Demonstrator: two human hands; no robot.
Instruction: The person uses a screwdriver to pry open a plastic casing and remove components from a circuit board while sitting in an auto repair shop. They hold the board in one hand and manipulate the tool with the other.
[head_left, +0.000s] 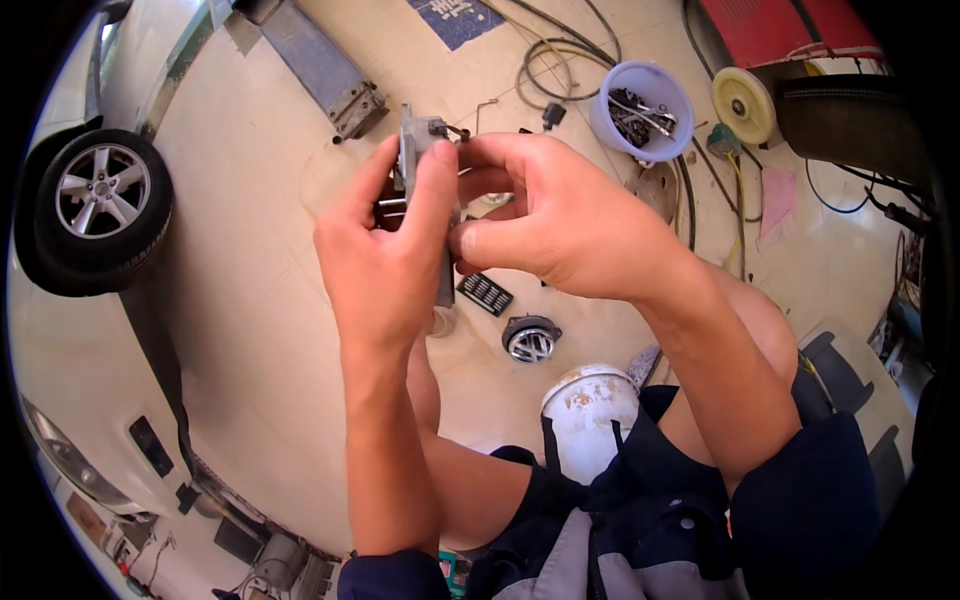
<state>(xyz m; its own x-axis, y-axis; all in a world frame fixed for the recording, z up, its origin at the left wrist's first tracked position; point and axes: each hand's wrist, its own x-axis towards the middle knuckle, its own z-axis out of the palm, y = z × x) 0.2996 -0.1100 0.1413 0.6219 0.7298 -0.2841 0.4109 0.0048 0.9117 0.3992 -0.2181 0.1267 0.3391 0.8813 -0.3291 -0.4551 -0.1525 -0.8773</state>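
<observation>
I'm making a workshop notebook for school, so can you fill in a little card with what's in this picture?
Left hand: holds a grey metal part
Right hand: fingers curled at the part's right side; exact grip hidden
On the floor near the hands: a black slotted piece and a round badge
Upper right: a pale purple bucket with metal bits inside
Far left: a car wheel

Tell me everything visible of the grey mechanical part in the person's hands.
The grey mechanical part, long and metallic-looking, is held roughly upright above the floor, with a plate edge at its left and a small dark fitting near its top. The left hand grips it; the right hand is at its right side. Fingers hide its middle.
</observation>
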